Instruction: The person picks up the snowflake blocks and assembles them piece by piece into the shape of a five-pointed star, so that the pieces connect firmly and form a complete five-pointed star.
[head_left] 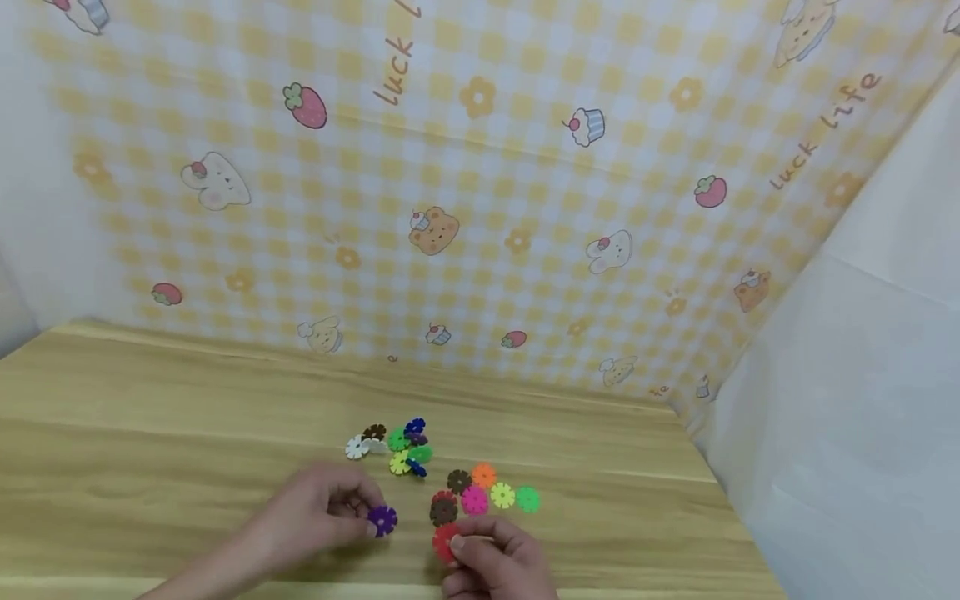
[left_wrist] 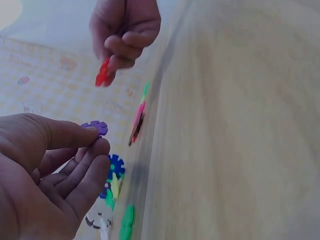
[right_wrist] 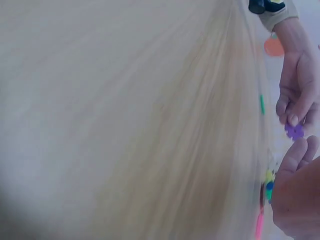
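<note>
My left hand pinches a purple notched interlocking disc between thumb and fingertips. A red interlocking disc is gripped by the thumb and fingers of my right hand, a short way to the right. The two held discs are apart, raised above the table in the left wrist view. In the right wrist view the right hand hides its own disc, while the purple disc shows beyond its fingers.
Loose discs, among them a pink disc and an orange disc, lie on the wooden table beyond my right hand. Behind the left hand sit joined clusters with a white disc and a yellow disc. A checked cloth hangs behind.
</note>
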